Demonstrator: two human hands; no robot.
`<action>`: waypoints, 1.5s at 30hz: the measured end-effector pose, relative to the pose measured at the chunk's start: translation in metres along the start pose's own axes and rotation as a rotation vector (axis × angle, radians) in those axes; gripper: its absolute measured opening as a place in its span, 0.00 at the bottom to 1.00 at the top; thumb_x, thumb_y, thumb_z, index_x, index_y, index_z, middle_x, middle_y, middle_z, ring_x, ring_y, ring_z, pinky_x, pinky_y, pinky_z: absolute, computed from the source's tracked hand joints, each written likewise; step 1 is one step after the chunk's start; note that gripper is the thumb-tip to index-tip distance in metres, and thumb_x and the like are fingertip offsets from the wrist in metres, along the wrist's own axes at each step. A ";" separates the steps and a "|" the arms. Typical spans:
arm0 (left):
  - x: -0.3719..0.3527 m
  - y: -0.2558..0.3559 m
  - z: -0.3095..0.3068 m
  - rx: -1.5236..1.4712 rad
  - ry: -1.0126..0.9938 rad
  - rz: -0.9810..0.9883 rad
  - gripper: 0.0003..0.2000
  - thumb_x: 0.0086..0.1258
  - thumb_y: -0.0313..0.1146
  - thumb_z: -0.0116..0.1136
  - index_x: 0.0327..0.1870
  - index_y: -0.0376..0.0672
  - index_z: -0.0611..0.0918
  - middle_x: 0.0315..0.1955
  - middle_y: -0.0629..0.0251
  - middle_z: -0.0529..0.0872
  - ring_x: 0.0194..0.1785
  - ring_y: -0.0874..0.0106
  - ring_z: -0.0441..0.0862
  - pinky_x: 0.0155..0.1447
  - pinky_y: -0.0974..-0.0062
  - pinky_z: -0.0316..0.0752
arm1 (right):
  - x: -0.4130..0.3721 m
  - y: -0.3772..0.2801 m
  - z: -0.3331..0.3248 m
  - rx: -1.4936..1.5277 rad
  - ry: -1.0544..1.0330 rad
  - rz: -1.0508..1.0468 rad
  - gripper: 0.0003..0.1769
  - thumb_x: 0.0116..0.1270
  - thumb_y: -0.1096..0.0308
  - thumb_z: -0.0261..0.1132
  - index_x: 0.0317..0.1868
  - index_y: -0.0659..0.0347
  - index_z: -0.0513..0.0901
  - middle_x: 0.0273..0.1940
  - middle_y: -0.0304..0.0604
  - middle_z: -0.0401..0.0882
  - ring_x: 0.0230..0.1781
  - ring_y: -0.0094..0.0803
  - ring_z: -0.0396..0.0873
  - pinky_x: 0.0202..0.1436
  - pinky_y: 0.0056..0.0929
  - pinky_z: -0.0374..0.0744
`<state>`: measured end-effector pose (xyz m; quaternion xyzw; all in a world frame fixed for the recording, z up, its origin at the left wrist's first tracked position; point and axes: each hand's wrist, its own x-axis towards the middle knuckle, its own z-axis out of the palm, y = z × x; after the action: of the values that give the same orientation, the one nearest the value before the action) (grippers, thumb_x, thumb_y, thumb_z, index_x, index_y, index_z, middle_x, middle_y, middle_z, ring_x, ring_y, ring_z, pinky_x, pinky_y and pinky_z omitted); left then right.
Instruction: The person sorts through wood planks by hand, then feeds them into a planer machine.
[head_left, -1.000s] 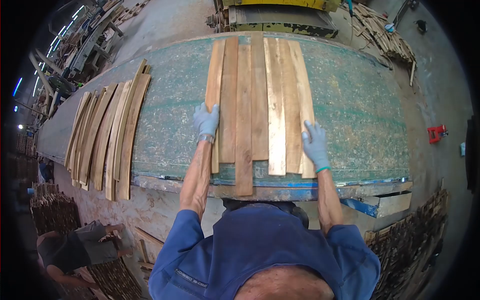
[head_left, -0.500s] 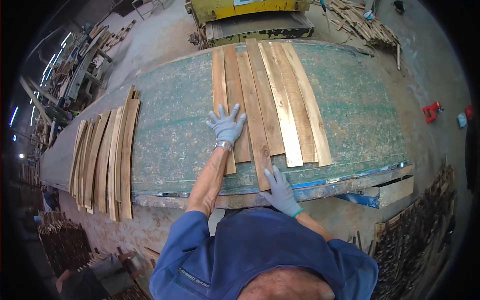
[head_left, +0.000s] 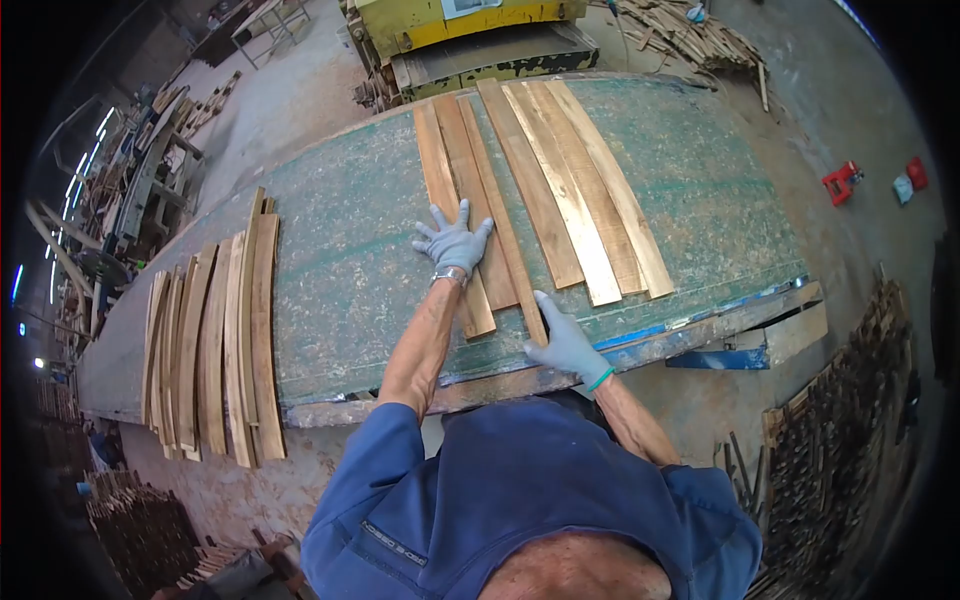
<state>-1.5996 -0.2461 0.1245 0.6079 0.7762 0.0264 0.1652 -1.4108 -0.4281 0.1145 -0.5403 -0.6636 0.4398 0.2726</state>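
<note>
My left hand (head_left: 455,243), in a grey glove, lies with fingers spread on two flat wooden boards (head_left: 436,165) at the left of a group on the table. My right hand (head_left: 567,342), gloved too, holds the near end of a narrow-looking wooden board (head_left: 512,238) between thumb and fingers. This board appears turned up on its edge, alongside the boards under my left hand. To its right, past a strip of bare table, several light brown boards (head_left: 575,190) lie side by side, one with a bright, pale face.
The green, worn table (head_left: 350,260) carries another row of boards (head_left: 210,340) at its left, overhanging the near edge. A yellow machine (head_left: 470,35) stands beyond the far edge. Stacked wood (head_left: 840,440) is at the lower right, and a red object (head_left: 841,184) lies on the floor.
The board in my right hand has turned from flat to edge-on and moved away from me. A gap now separates it from the boards on the right. The view has shifted slightly.
</note>
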 end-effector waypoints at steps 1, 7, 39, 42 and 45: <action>0.005 -0.002 -0.002 -0.029 0.007 -0.001 0.39 0.64 0.73 0.45 0.78 0.74 0.59 0.81 0.54 0.41 0.79 0.35 0.37 0.74 0.30 0.35 | 0.005 0.001 0.001 0.098 0.016 -0.027 0.47 0.56 0.67 0.70 0.73 0.69 0.58 0.63 0.57 0.73 0.62 0.44 0.75 0.66 0.38 0.73; 0.006 -0.017 0.000 -0.096 -0.008 0.019 0.40 0.64 0.71 0.48 0.78 0.72 0.59 0.81 0.52 0.41 0.80 0.36 0.39 0.74 0.31 0.36 | 0.032 0.027 -0.004 0.587 0.087 0.004 0.40 0.61 0.71 0.64 0.74 0.71 0.60 0.66 0.55 0.74 0.61 0.42 0.78 0.63 0.36 0.76; 0.071 -0.022 0.040 -0.254 0.129 0.173 0.30 0.76 0.50 0.43 0.77 0.50 0.63 0.75 0.36 0.54 0.74 0.35 0.56 0.78 0.47 0.51 | 0.038 0.141 -0.157 -0.857 0.509 -0.104 0.50 0.54 0.33 0.66 0.70 0.57 0.69 0.66 0.67 0.63 0.64 0.61 0.64 0.65 0.57 0.63; 0.054 -0.021 0.012 -0.111 0.077 0.160 0.35 0.72 0.59 0.49 0.78 0.58 0.62 0.79 0.43 0.44 0.76 0.33 0.51 0.78 0.46 0.49 | 0.052 0.131 -0.166 -0.887 0.464 -0.097 0.51 0.55 0.31 0.65 0.70 0.57 0.69 0.69 0.68 0.60 0.67 0.65 0.60 0.68 0.60 0.59; -0.025 -0.016 -0.002 -0.043 0.069 0.206 0.46 0.59 0.69 0.60 0.78 0.61 0.61 0.80 0.47 0.43 0.77 0.30 0.44 0.78 0.40 0.45 | 0.035 0.114 -0.162 -0.931 0.409 -0.092 0.55 0.52 0.26 0.64 0.73 0.52 0.67 0.74 0.68 0.52 0.71 0.72 0.51 0.71 0.66 0.52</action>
<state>-1.6102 -0.2733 0.1281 0.6795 0.7140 0.0807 0.1479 -1.2304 -0.3450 0.0856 -0.6499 -0.7452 -0.0296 0.1462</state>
